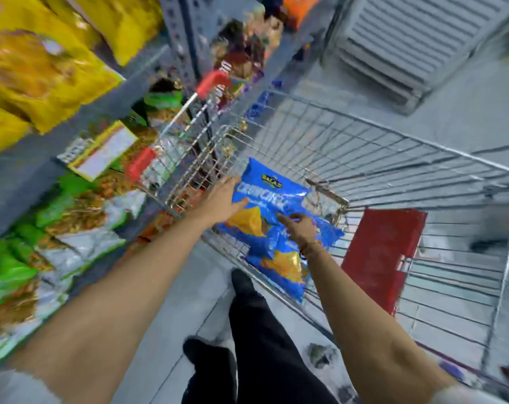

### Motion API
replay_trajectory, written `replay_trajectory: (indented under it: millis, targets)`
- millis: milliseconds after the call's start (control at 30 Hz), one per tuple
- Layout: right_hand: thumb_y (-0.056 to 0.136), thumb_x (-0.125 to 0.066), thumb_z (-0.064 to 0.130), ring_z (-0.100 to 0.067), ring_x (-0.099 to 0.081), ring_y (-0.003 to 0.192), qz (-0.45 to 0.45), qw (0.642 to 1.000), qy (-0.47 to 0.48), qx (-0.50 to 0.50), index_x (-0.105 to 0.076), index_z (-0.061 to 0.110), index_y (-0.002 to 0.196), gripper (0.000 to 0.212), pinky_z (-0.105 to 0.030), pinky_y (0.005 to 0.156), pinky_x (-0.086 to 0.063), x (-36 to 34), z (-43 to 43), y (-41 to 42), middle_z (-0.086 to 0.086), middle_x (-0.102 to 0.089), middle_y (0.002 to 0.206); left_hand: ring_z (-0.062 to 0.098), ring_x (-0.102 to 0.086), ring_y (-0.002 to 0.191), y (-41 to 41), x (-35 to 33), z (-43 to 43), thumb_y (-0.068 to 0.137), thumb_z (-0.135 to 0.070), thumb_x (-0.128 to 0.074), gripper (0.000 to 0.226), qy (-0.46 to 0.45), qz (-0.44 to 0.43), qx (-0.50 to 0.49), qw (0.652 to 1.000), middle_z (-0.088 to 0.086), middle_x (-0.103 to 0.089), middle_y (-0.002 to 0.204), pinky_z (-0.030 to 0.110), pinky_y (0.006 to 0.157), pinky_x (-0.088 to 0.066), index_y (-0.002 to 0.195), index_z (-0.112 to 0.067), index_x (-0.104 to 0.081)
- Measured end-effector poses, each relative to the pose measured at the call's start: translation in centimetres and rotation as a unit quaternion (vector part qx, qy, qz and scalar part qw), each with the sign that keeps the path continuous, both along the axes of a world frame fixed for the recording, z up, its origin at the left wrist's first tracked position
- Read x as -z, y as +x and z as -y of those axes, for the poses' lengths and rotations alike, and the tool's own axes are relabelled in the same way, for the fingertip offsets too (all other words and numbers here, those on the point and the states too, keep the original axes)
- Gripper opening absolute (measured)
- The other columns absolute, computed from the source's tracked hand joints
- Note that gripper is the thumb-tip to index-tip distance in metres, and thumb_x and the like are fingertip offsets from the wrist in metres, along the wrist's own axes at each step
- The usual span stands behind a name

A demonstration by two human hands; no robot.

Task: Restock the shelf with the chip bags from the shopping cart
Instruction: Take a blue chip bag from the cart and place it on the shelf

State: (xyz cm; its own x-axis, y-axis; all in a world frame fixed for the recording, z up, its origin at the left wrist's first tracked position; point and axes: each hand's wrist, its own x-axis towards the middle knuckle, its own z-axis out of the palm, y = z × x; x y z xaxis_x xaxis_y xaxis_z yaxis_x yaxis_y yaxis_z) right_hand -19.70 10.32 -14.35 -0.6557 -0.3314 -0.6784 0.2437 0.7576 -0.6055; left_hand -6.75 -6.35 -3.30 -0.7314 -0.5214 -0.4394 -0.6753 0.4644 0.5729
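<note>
The shelf bags are too blurry to read. Blue chip bags, with yellow chips pictured, lie in the cart. Left hand grips one bag's edge; right hand lies flat on top, fingers loose.

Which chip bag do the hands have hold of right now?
The upper blue bag in the cart; the second blue bag below it lies untouched.

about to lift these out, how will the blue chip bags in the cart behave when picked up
The blue chip bags look puffed and creased, so probably light for their size and floppy, sagging unless held by both the left hand and the right hand. The glossy film may be slippery. The contents are likely fragile, so squeeze gently.
</note>
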Motion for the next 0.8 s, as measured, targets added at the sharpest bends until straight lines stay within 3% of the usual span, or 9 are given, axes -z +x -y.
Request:
replay_trajectory:
  millis: [67,100,200,267,367,500,600,667,800]
  targets:
    - [0.074,-0.079,0.040,-0.028,-0.060,0.080,0.011,0.998,-0.014,0.057,-0.063,0.018,0.080,0.027,-0.036,0.076,-0.047,0.7,-0.1,0.7,-0.015,-0.064,0.088,0.034,-0.035,0.133,-1.8,2.3,0.4,0.091,-0.026,-0.058,0.060,0.023,0.046,0.003,0.999,0.024,-0.037,0.144,0.029,0.104,-0.023,0.139,0.000,-0.034]
    - [0.075,-0.079,0.037,-0.027,-0.063,0.092,0.026,0.994,-0.038,0.102,-0.066,0.010,0.099,0.038,-0.033,0.081,-0.051,0.9,0.2,0.8,-0.016,-0.066,0.102,0.034,-0.032,0.135,-2.7,3.2,0.5,0.091,-0.025,-0.058,0.061,0.033,0.058,0.001,0.998,0.025,-0.034,0.146,0.028,0.105,-0.021,0.140,0.000,-0.033]
    - [0.081,-0.075,0.021,-0.020,-0.054,0.117,0.074,0.971,-0.118,0.194,-0.046,-0.001,0.135,0.064,-0.013,0.087,-0.047,1.4,1.7,0.8,-0.011,-0.056,0.128,0.034,-0.027,0.138,-4.5,7.0,1.5,0.089,-0.037,-0.058,0.071,0.057,0.107,-0.043,0.992,0.024,-0.027,0.149,0.034,0.110,-0.023,0.146,-0.009,-0.024]
    - [0.082,-0.074,0.030,-0.023,-0.041,0.135,0.105,0.964,-0.114,0.215,-0.027,0.003,0.146,0.084,-0.027,0.106,-0.038,2.0,2.9,0.8,-0.010,-0.040,0.146,0.036,-0.025,0.139,-5.0,9.4,2.2,0.088,-0.048,-0.053,0.077,0.066,0.140,-0.079,0.985,0.020,-0.021,0.153,0.041,0.112,-0.023,0.148,-0.018,-0.015]
    - [0.076,-0.077,0.037,-0.027,-0.032,0.143,0.117,0.957,-0.117,0.237,-0.011,0.013,0.152,0.103,-0.042,0.116,-0.030,3.0,4.5,0.7,-0.007,-0.029,0.157,0.036,-0.020,0.141,-5.2,12.2,2.8,0.086,-0.049,-0.057,0.086,0.090,0.176,-0.126,0.972,0.017,-0.015,0.156,0.047,0.115,-0.022,0.148,-0.014,-0.008]
    - [0.069,-0.083,0.041,-0.031,-0.035,0.141,0.097,0.955,-0.094,0.264,-0.005,0.021,0.153,0.117,-0.047,0.116,-0.032,4.3,5.9,0.7,-0.008,-0.034,0.155,0.033,-0.044,0.129,-4.1,18.0,3.9,0.073,-0.047,-0.070,0.086,0.194,0.145,-0.136,0.961,0.010,-0.047,0.141,0.045,0.108,-0.036,0.141,-0.012,-0.033]
    - [0.065,-0.085,0.041,-0.035,-0.041,0.137,0.075,0.954,-0.082,0.277,-0.013,0.018,0.152,0.115,-0.050,0.112,-0.037,5.0,6.3,0.4,-0.013,-0.043,0.149,0.026,-0.048,0.124,-4.5,15.9,3.5,0.081,-0.036,-0.070,0.079,0.226,0.144,-0.164,0.949,0.007,-0.048,0.139,0.039,0.105,-0.039,0.142,-0.011,-0.028]
    - [0.066,-0.084,0.043,-0.035,-0.036,0.140,0.068,0.958,-0.074,0.270,-0.013,0.014,0.152,0.115,-0.051,0.114,-0.033,4.9,6.1,0.1,-0.013,-0.038,0.153,0.021,-0.051,0.116,-4.9,14.0,3.1,0.083,-0.029,-0.069,0.068,0.244,0.152,-0.184,0.940,0.002,-0.050,0.131,0.031,0.092,-0.042,0.139,-0.010,-0.034]
    - [0.068,-0.085,0.035,-0.030,-0.036,0.141,0.041,0.953,-0.117,0.277,-0.015,0.008,0.152,0.112,-0.045,0.115,-0.032,2.9,5.5,-0.7,-0.011,-0.038,0.153,0.029,-0.060,0.107,-5.1,10.9,3.1,0.080,-0.033,-0.071,0.064,0.283,0.129,-0.195,0.930,0.004,-0.057,0.120,0.033,0.082,-0.046,0.132,-0.006,-0.043]
